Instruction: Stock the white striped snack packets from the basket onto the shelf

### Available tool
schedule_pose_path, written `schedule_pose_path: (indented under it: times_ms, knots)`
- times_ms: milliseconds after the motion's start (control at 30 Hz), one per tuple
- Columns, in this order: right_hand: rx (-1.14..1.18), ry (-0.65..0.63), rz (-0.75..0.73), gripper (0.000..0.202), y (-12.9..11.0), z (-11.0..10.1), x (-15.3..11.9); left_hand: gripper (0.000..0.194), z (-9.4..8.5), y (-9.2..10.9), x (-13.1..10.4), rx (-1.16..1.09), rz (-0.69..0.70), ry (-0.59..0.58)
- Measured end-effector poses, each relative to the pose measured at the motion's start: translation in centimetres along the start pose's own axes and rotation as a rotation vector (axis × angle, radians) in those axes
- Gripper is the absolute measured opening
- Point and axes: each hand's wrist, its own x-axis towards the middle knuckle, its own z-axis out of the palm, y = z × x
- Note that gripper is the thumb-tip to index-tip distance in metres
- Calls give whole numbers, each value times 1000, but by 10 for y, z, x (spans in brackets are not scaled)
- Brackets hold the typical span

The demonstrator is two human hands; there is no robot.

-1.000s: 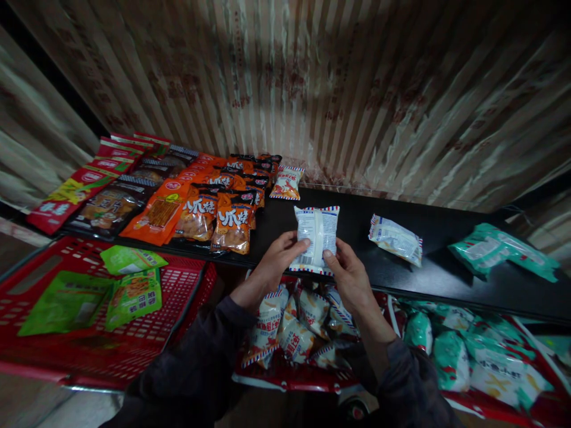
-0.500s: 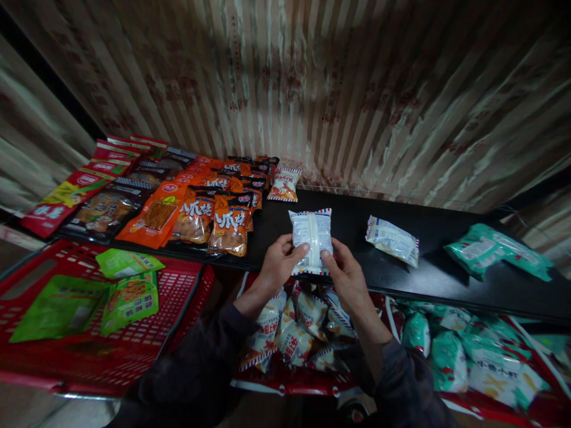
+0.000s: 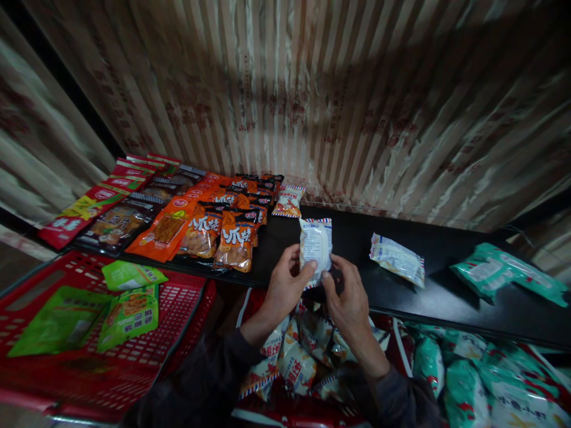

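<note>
A small white snack bag (image 3: 316,246) with a striped red-and-blue edge stands upright between my hands, its printed back facing me. My left hand (image 3: 289,278) grips its left side, thumb across the lower front. On the right, my right hand (image 3: 348,291) pinches the lower right edge with thumb and fingers. Behind it, a matching bag (image 3: 289,201) lies face up on the black shelf (image 3: 343,229). Another white bag (image 3: 398,259) rests back side up to the right. Below my wrists, a red basket (image 3: 289,413) holds several more of these bags.
Rows of orange snack bags (image 3: 236,239), brown packs (image 3: 116,224) and red packs (image 3: 84,209) cover the shelf's left. Green-teal bags (image 3: 508,270) lie at its right, with more (image 3: 466,386) below. A red basket (image 3: 178,309) at left holds green packets (image 3: 129,315). A striped curtain (image 3: 285,89) hangs behind.
The held bag has turned slightly, its back seam no longer facing straight toward me. My right fingers have shifted on its edge. The whole view has moved a little, so the shelf appears lower.
</note>
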Motion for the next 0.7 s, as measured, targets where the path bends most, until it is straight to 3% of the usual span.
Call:
schedule_pose_path:
  times_ms: [167,267,400,500,700]
  knots:
    - [431,-175,202,55,-4,1,-1,31,0,13,-8,138,101,-7]
    - [512,-213,244,61,-7,3,-1,31,-1,17,-11,172,159,-34]
    - [365,-135,337,57,-5,4,3,31,1,16,-15,174,204,-117]
    - [419,-56,372,49,-1,3,5,32,0,12,-14,138,172,-150]
    - [813,19,510,36,-2,4,7,22,-11,-4,7,189,44,92]
